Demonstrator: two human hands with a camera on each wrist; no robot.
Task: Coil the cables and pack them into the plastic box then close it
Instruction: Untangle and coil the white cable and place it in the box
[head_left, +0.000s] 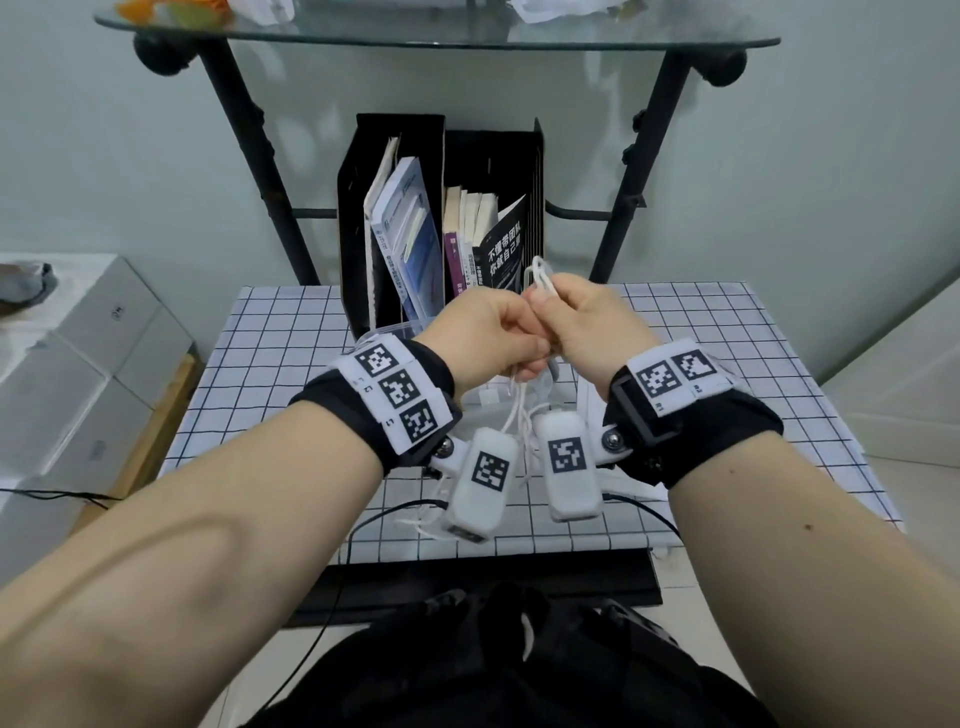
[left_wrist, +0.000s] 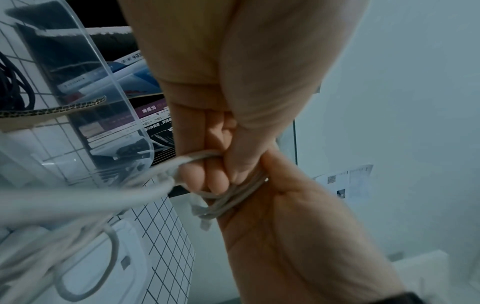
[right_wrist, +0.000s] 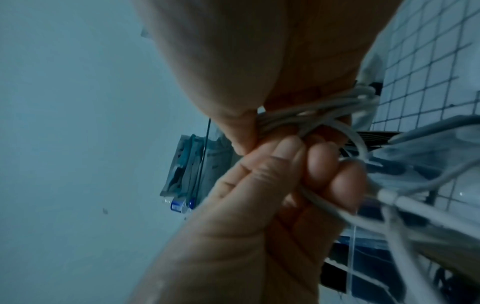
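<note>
Above the checkered surface (head_left: 727, 364), a bundle of white cable (head_left: 540, 275) was held between both hands, loose strands trailing down. The left hand (head_left: 488, 332) was curled round the cable loops, and the right hand (head_left: 587, 322) was pinched tight on the bundle. Beneath the hands, a clear plastic box (left_wrist: 85, 67) was seen, and behind it a black file holder (head_left: 493, 156) with books.

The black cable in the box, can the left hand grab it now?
Probably not yet. The left hand grips the white cable together with the right hand, so it is busy. The black cable lies uncovered in the box, below the hands.
</note>
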